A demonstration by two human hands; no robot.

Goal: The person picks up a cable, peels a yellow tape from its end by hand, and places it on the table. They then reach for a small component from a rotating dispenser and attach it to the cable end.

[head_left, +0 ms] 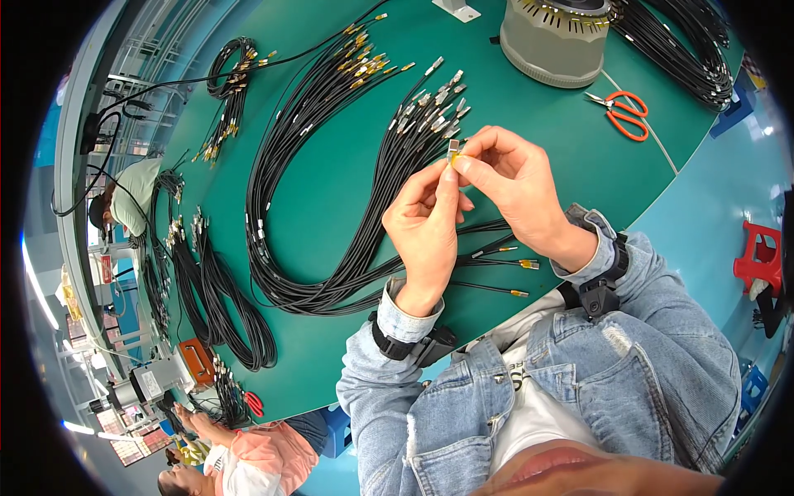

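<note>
Over the middle of the green table, my left hand (426,227) and my right hand (517,190) meet with fingers pinched on one small cable connector (453,146). Its silver metal end points up between my fingertips, and a bit of yellow shows just below. My fingers hide the rest of it. Just left of my hands, a thick bundle of black cables (331,281) curves in a wide U. One end of the bundle has silver connectors (430,107); the other has yellow-banded ends (364,62). A few loose yellow-tipped cable ends (528,264) lie below my wrists.
Orange-handled scissors (626,116) lie to the right, near a round grey machine (552,41). More black cable coils sit at the far right (678,58), upper left (227,91) and lower left (227,306). A red stool (758,258) stands beyond the table. Another person (256,455) works at lower left.
</note>
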